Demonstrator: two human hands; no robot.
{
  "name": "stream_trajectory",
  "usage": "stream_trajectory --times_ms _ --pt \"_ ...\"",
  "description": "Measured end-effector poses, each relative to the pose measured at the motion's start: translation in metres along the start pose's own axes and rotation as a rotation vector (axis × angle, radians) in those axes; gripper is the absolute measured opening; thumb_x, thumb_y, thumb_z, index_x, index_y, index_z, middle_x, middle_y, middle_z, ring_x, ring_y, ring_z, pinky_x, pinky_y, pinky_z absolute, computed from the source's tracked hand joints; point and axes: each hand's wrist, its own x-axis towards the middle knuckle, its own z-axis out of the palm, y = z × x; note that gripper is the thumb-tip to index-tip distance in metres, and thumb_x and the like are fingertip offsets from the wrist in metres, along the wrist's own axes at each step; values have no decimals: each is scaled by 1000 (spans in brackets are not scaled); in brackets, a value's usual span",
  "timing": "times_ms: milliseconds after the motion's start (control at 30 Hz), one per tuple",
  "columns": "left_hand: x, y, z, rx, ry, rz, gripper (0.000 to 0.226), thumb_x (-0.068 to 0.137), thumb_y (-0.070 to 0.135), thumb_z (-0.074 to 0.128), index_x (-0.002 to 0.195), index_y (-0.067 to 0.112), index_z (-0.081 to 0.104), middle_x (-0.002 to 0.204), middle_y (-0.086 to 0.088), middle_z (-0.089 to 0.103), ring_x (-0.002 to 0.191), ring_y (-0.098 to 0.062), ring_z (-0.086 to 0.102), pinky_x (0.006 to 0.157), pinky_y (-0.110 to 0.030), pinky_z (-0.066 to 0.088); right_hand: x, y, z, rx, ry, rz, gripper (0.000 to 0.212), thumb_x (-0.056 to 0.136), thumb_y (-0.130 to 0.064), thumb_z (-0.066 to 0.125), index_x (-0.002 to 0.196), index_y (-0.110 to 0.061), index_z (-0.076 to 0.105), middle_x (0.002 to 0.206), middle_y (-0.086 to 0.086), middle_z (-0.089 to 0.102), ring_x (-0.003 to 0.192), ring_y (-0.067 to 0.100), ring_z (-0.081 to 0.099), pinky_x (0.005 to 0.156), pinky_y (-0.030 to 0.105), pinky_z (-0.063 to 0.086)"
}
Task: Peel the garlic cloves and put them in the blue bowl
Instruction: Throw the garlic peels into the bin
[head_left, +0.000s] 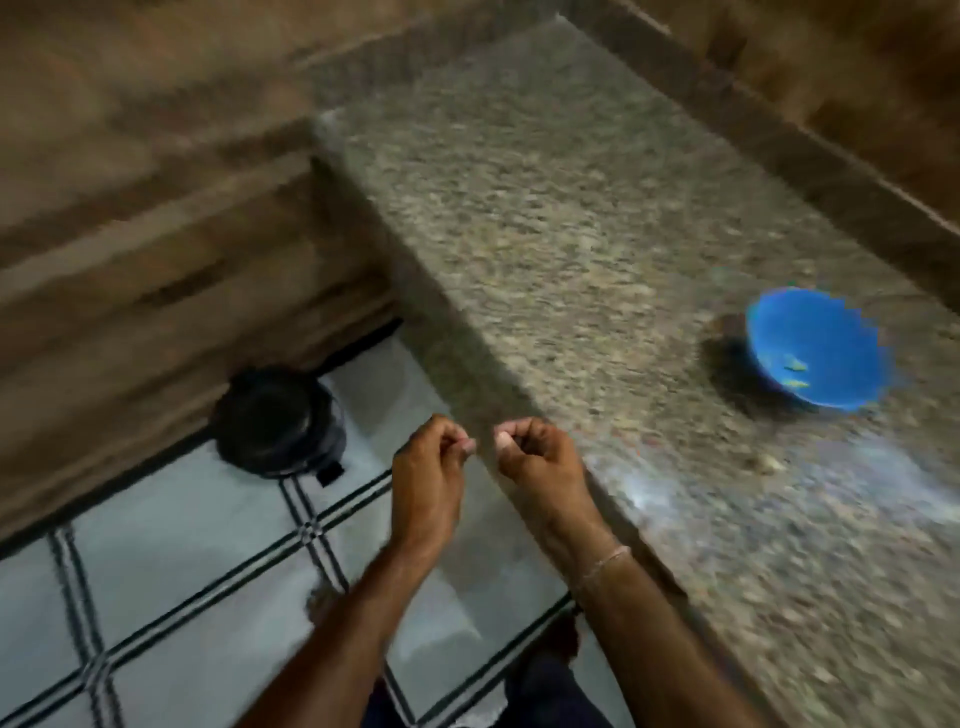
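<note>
The frame is blurred by motion. A blue bowl (815, 348) stands on the granite counter (571, 234) at the right, with two pale garlic cloves (795, 371) inside. My left hand (428, 467) and my right hand (540, 462) hover close together off the counter's front edge, above the floor, both with fingers curled. My right hand pinches a small pale bit at its fingertips, which looks like a garlic clove (502, 442). My left hand's fingertips are pinched together; I make out nothing between them. A small pale piece (769, 462) lies on the counter in front of the bowl.
A black round bin (278, 421) stands on the tiled floor (182, 545) left of my hands, against a wood-look wall. The counter's back edge meets a wall at the upper right.
</note>
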Motion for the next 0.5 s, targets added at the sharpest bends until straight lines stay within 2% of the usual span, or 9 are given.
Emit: stream_trajectory --times_ms 67,133,233,267,367,500 --pt "12 -46 -56 1 76 -74 30 94 1 68 78 24 56 73 6 63 71 -13 61 66 -24 45 9 11 67 -57 -54 -3 11 101 1 62 93 -4 67 75 4 61 68 7 55 67 20 49" --pt "23 -92 -114 16 135 -125 35 94 3 70 74 26 53 70 8 60 69 -7 59 66 -20 44 15 24 137 -65 -108 19 13 100 3 63 91 -6 66 76 3 61 72 9 56 71 22 50" --pt "40 -149 -182 -26 183 -195 16 96 6 69 83 13 63 78 0 69 77 -18 65 76 -38 51 28 44 222 -99 -153 65 21 98 8 61 86 -8 64 69 -4 62 65 4 56 68 20 50" --pt "46 -164 -201 -19 197 -214 16 97 7 69 83 13 63 77 0 68 75 -16 65 75 -37 51 32 49 246 -114 -161 81 22 98 9 61 85 -8 65 68 -5 62 63 3 56 67 20 51" --pt "64 -200 -244 49 200 -235 24 97 7 68 81 22 59 71 13 59 67 3 55 64 -11 39 43 61 304 -180 -171 120 20 97 9 61 85 -7 66 71 -2 63 62 0 57 64 16 52" --pt "94 -242 -272 62 206 -288 27 97 7 70 80 24 57 73 14 58 68 2 53 64 -3 39 72 79 356 -253 -181 173 9 99 2 62 92 0 69 79 5 68 72 9 61 66 16 54"
